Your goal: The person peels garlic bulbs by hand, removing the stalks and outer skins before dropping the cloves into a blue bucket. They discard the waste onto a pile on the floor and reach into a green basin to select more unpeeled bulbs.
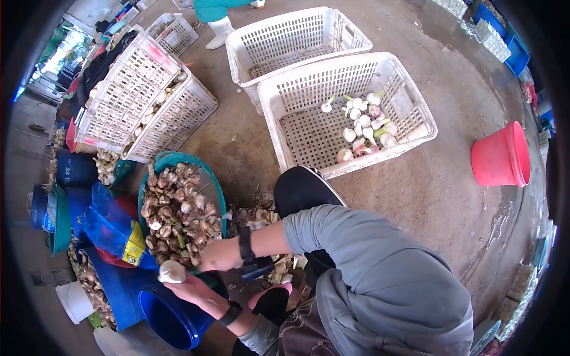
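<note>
My left hand is closed around a white garlic bulb, held above the rim of a blue bucket. Just beyond it, my right hand is at the near edge of a green basin. Its fingers are mostly hidden, so I cannot make out what they hold, if anything. Brown, unpeeled garlic bulbs fill much of the basin. Cleaned white garlic bulbs, some with green stems, lie in the right part of a white plastic crate.
Another white crate stands behind the first. Crates of garlic lean at the left. A red bucket is at right. Peeled skins litter the floor near my shoe. A person in white boots stands at the back.
</note>
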Action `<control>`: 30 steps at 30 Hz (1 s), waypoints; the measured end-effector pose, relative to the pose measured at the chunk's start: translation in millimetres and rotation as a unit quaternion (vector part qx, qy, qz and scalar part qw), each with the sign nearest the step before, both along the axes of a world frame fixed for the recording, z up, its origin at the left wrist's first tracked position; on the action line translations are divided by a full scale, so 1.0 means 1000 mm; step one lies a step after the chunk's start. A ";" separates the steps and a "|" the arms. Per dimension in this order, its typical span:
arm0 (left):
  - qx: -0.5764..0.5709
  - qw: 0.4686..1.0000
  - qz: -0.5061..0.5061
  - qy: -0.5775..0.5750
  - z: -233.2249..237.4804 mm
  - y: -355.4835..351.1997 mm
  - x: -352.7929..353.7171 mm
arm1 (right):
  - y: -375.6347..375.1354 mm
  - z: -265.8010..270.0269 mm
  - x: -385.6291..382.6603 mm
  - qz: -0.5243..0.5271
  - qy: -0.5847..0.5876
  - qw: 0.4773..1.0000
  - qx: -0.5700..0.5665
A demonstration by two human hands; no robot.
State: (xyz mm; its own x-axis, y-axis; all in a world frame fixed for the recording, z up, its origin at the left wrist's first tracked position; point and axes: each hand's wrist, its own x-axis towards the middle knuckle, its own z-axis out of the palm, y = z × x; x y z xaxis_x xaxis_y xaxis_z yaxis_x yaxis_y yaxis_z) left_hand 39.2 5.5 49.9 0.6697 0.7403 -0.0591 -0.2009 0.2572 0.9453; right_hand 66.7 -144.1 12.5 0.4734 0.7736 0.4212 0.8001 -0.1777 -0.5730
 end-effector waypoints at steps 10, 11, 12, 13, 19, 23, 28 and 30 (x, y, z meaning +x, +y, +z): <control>0.271 0.940 -0.191 -0.083 0.040 -0.078 0.075 | 0.037 -0.113 0.020 -0.059 0.171 0.977 -0.114; 0.326 0.935 -0.137 -0.041 0.015 -0.051 0.071 | 0.034 -0.131 0.046 -0.114 0.141 0.983 -0.040; 0.298 0.940 -0.161 0.035 -0.007 -0.031 0.059 | 0.030 -0.151 0.075 -0.178 0.121 0.976 -0.040; 0.267 0.940 -0.183 0.111 -0.034 -0.010 0.043 | 0.026 -0.143 0.104 -0.282 -0.054 0.948 -0.135; 0.545 0.547 -0.523 0.360 -0.142 0.013 -0.028 | 0.061 -0.156 0.218 -0.365 0.236 0.875 -0.210; 0.521 0.669 -0.426 0.316 -0.118 0.024 0.005 | 0.106 -0.238 0.228 -0.407 0.399 0.810 -0.138; 0.338 0.839 -0.325 0.275 -0.110 0.066 0.041 | 0.099 -0.235 0.212 -0.292 0.581 0.760 -0.015; 0.348 0.884 -0.217 0.223 -0.108 0.064 0.063 | 0.096 -0.151 0.181 -0.119 0.652 0.730 0.166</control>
